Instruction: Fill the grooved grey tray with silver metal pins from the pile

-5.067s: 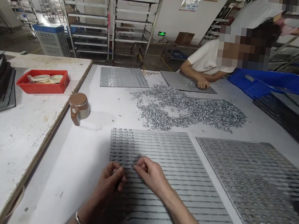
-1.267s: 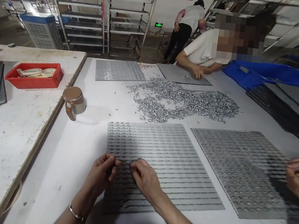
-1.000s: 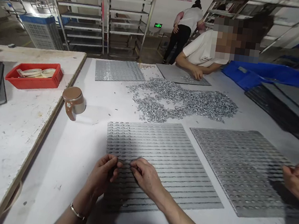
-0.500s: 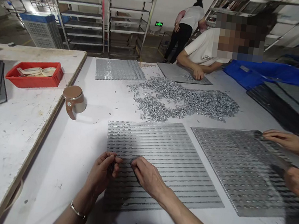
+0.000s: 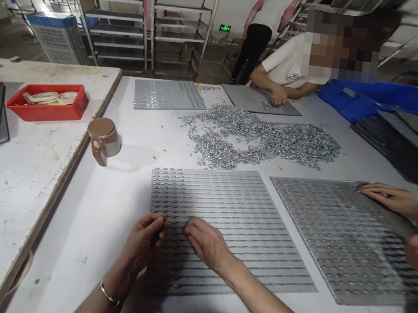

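Curling over the left edge of a flat, grey, ridged board (image 5: 246,223), the bare left hand (image 5: 142,235) presses thumb to forefinger; whether it pinches anything, I cannot tell. Small, silvery, spindle-shaped pieces (image 5: 166,188) sit in rows on the board's left part; they look light, hard and slippery, best taken mid-body between fingertips. The bare right hand (image 5: 205,241) draws its fingertips together low over the rows, their contents hidden. The board seems thin and stiff, best gripped by opposite edges.

Leftward, white tabletop (image 5: 107,225) gives room toward a brown-lidded mug (image 5: 102,137); past the far edge, a loose silvery heap (image 5: 242,135) crowds near; rightward, a narrow gap precedes a second grey board (image 5: 337,235).
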Motion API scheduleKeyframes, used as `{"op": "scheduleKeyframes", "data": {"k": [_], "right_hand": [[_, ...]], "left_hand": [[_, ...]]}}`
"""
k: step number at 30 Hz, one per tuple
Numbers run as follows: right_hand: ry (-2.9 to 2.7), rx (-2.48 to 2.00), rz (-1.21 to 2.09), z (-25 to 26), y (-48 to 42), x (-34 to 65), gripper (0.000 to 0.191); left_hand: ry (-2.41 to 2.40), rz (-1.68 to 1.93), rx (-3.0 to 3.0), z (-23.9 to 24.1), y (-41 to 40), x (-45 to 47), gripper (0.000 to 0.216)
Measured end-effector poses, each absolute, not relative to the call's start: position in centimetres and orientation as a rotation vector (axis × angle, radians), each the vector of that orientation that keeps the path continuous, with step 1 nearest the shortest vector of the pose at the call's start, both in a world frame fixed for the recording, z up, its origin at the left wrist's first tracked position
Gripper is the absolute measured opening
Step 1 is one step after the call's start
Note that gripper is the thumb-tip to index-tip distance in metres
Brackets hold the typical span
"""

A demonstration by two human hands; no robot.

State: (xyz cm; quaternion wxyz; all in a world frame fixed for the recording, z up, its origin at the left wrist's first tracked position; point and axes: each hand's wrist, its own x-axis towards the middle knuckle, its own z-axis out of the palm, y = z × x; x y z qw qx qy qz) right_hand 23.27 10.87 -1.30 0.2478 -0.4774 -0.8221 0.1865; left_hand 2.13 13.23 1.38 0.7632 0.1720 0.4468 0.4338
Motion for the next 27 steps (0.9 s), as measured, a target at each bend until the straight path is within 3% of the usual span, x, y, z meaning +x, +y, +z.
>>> {"op": "scheduleKeyframes", "data": {"k": [11, 22, 27], "right_hand": [[-1.619, -1.485, 0.851, 1.4, 8.8, 21.8, 0.015], [-1.188, -1.451, 1.186, 1.6, 7.4, 20.6, 0.030], [-1.200, -1.503, 1.157, 1.2, 8.9, 22.8, 0.032]], "left_hand": [[0.882, 0.805, 0.460, 0.6, 11.5, 3.5, 0.038], [0.906, 0.750, 0.591, 0.3, 10.5, 4.6, 0.036], [0.844, 0.946, 0.439, 1.6, 11.5, 3.4, 0.040]]}}
